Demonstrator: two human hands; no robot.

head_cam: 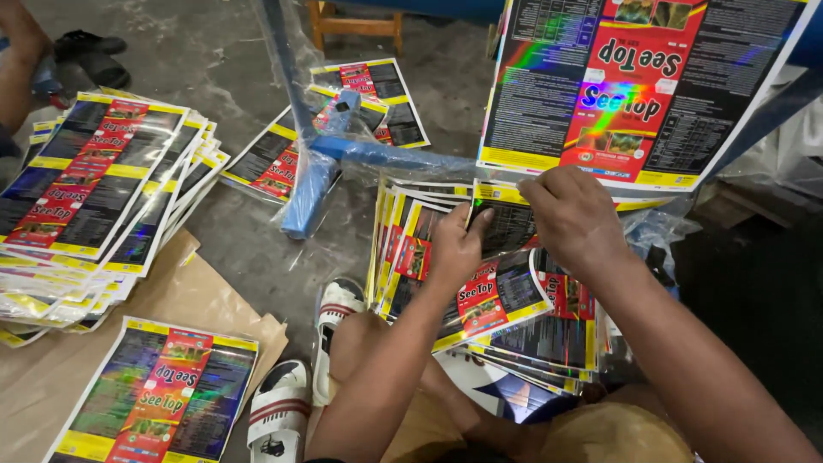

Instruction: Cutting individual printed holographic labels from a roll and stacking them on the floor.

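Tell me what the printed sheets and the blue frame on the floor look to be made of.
Printed sheets under both hands: likely glossy film or foil-laminated paper; rainbow sheen, curling edges. Left hand and right hand finger them. Blue frame: probably painted metal tube under clear plastic wrap; crinkled glints.

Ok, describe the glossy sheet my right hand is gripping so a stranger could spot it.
Start at the blue metal stand. Right of it, the right hand pinches the lower edge of one big label sheet. Unlike the stacked sheets, it stands raised alone, shimmering rainbow.
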